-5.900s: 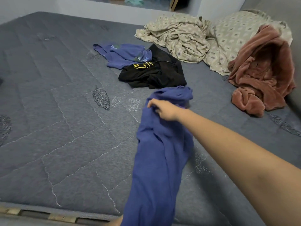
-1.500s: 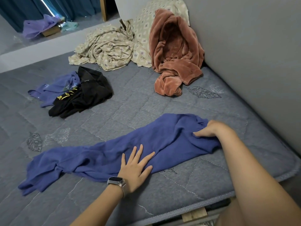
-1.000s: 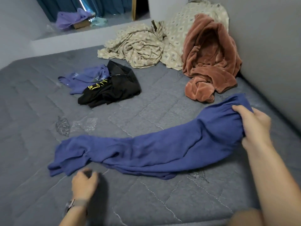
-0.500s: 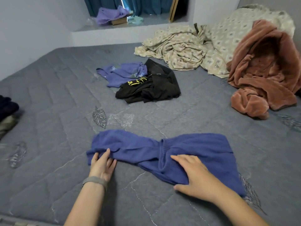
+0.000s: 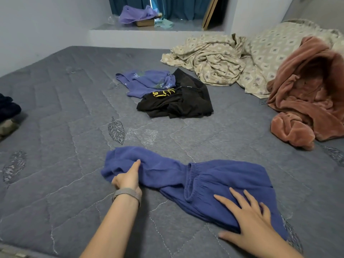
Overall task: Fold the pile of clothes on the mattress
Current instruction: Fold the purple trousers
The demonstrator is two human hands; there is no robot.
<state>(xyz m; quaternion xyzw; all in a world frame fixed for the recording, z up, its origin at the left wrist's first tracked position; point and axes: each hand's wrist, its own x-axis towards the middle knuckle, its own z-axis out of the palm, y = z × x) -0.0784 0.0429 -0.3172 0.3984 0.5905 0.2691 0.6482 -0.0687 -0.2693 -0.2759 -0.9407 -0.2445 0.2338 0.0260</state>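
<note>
Item: blue trousers (image 5: pixel 214 181), half-folded, near the mattress (image 5: pixel 65 108) front edge. My right hand (image 5: pixel 249 218), fingers spread, presses the waistband end; my left hand (image 5: pixel 128 177) pinches the leg end. Advice: smooth flat, align edges, then fold.

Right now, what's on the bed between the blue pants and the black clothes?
Just bare mattress in the head view. Between the blue pants and the black clothes, only its stitched leaf pattern shows.

Left hand (image 5: pixel 128 178) curled, fingers gripping, watch band on wrist; right hand (image 5: pixel 249 218) flat, fingers spread, pressing down.
</note>
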